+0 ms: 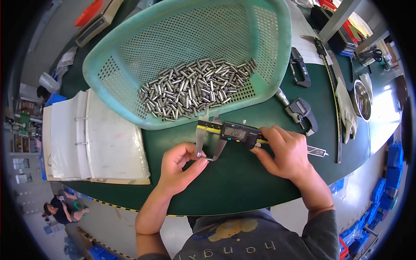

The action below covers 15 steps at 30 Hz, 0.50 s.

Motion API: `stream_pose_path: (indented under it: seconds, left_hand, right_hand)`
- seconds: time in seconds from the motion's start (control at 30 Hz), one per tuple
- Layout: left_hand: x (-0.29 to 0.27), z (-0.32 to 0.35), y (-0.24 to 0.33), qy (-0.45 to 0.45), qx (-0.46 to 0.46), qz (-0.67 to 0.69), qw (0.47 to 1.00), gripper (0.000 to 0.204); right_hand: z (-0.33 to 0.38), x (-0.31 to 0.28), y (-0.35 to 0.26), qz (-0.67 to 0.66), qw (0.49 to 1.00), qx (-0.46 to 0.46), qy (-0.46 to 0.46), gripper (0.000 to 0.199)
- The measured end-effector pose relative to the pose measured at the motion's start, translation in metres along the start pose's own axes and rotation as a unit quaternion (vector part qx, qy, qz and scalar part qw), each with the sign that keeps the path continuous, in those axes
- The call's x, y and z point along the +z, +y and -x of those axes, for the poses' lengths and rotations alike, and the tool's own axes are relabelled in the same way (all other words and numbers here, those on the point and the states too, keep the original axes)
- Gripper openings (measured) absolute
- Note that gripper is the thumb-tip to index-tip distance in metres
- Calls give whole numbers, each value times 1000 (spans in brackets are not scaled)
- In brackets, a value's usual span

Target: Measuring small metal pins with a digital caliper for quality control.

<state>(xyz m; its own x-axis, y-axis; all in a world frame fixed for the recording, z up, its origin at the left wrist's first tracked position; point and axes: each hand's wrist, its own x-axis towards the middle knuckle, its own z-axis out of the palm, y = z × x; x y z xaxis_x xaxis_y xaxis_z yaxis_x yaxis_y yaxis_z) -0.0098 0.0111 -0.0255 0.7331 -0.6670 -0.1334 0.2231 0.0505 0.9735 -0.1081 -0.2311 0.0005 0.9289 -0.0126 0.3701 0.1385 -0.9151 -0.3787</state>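
Note:
My right hand (282, 151) is closed around the beam of a digital caliper (239, 133), its thumb under the slide near the display. The caliper lies across in front of me with its long jaws pointing toward me. Between the jaw tips sits a small metal pin (208, 159), which my left hand (182, 167) pinches between thumb and fingertips. Just beyond the caliper, a large green plastic basket (110, 113) leans with its opening toward me. A heap of short shiny metal pins (190, 89) lies in it.
An open ring binder (115, 138) with sleeved pages lies at left. To the right are two digital micrometers (303, 113), another caliper (320, 47), a long steel rule (336, 104), white gloves (346, 110) and a metal bowl (361, 99). Another person (64, 209) sits far left.

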Motion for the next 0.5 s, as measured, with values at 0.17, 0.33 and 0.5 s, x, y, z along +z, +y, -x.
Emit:
stream_pose_path:
  seconds: [0.17,0.33,0.5]
  left_hand:
    - [-13,-14,17,106,97,-226,963,12]
    - [-25,-74,51,209,263,-424,841,10]
    - [-16,-118,61,173,388,-519,742,13]
  right_hand:
    - [1,-1,1,-8,1000,19,20,35]
    - [2,-1,-4,-16,999,-22,23,36]
    - [3,-3,-6,-17,999,-43,25,38]
